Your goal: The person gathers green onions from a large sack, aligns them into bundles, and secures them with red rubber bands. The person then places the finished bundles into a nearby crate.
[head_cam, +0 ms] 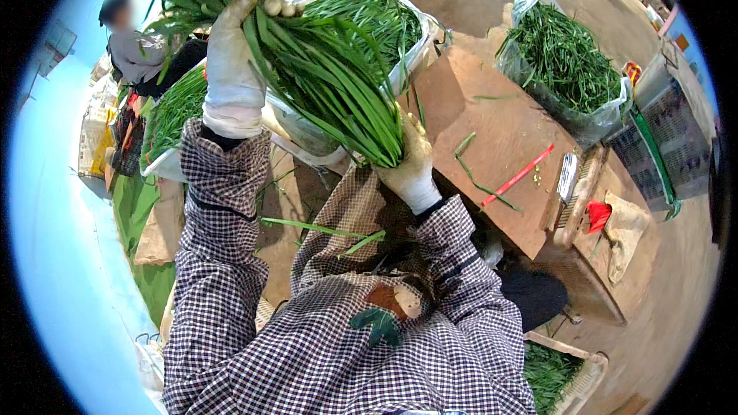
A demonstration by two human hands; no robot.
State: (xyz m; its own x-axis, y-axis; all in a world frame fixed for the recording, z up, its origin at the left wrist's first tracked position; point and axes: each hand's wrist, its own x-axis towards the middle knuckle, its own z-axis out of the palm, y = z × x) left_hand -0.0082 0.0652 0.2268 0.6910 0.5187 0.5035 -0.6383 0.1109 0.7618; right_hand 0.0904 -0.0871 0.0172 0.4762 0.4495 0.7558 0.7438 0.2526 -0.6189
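Observation:
A long bundle of flat green leaves [340,86], like garlic chives, stretches diagonally between my hands. My left hand [245,6], in a soiled pale glove, is raised at the top with its fingers closed around the leaves. Leaves fan out beyond it to the upper left. Lower down, my right hand [412,158], also gloved, grips the opposite end of the bundle; its palm side is hidden by the leaves. Just behind the bundle stands a plastic-lined crate [429,29] heaped with the same greens. Loose leaves [314,227] lie over my lap.
At right, a brown board [507,121] carries a red strip [516,176], leaf scraps and a white bundle [567,177]. Beyond it are a plastic-lined container of greens [565,57] and a cloth glove [622,230]. A person [135,52] sits at upper left. Another crate [599,363] is lower right.

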